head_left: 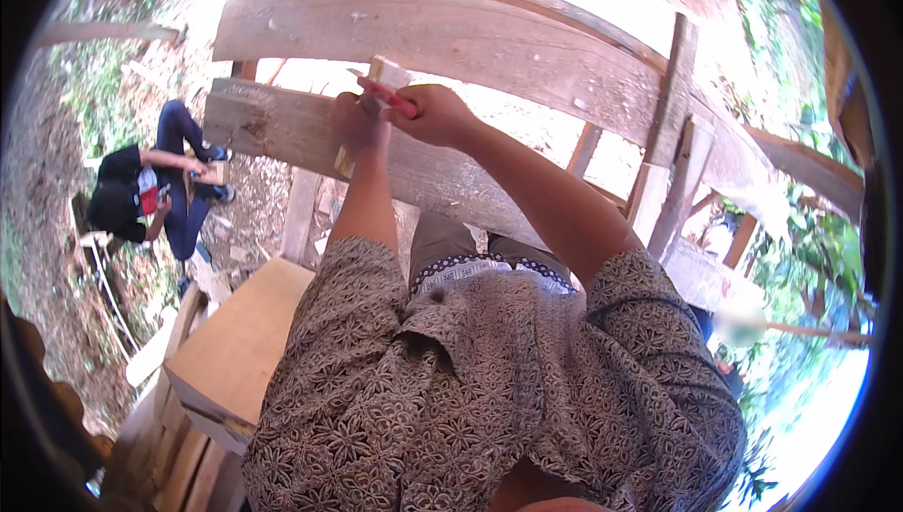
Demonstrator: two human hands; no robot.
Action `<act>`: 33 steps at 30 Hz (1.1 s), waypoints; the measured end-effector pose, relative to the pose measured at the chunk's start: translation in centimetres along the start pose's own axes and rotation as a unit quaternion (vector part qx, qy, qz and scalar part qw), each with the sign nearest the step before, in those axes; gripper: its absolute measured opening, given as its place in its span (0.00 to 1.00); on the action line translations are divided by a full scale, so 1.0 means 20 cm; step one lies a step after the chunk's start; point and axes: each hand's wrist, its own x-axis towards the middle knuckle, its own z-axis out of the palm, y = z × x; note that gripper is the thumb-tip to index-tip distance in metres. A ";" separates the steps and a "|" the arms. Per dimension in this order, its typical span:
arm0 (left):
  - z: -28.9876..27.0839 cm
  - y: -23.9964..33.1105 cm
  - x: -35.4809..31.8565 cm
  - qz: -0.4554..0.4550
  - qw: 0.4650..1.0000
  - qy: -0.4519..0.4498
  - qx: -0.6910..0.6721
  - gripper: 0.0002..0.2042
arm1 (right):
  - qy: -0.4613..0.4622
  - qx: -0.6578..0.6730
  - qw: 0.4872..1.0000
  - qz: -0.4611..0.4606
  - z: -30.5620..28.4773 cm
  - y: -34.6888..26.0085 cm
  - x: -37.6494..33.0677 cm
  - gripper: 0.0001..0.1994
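Note:
My left hand [357,125] grips a short pale wooden strip [376,89] and holds it upright against a weathered plank [282,126]. My right hand [437,112] is closed around a red-handled tool [388,96], its tip pressed to the upper part of that strip. Both forearms reach up from my patterned shirt. A second, wider grey plank [451,37] runs just beyond the hands. The tool's far end is hidden behind the strip.
Wooden posts and rails [673,136] form a frame at right. A flat light-brown board [240,343] lies at lower left over stacked timber. Far below at left another person in dark clothes [141,197] crouches on bare ground.

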 end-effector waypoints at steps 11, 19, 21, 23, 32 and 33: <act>-0.63 -0.42 -0.37 0.044 0.819 -0.508 -0.265 0.31 | 0.166 0.043 0.985 -0.009 -0.01 -0.36 -0.81 0.22; -0.93 -0.18 -0.32 0.216 0.709 -0.638 -0.210 0.32 | 0.310 0.107 0.944 0.034 0.24 -0.42 -1.15 0.23; -1.04 -0.05 -0.31 0.225 0.736 -0.620 -0.151 0.30 | 0.327 0.125 0.935 0.060 0.24 -0.45 -1.17 0.22; -1.05 0.01 -0.31 0.291 0.783 -0.547 -0.056 0.27 | 0.368 0.118 0.920 0.072 0.26 -0.50 -1.14 0.21; -1.00 0.10 -0.31 0.554 0.810 -0.185 -0.051 0.23 | 0.427 0.186 0.877 0.118 0.25 -0.76 -1.18 0.20; -0.98 0.09 -0.29 0.549 0.816 -0.177 -0.043 0.24 | 0.437 0.172 0.876 0.108 0.26 -0.76 -1.17 0.20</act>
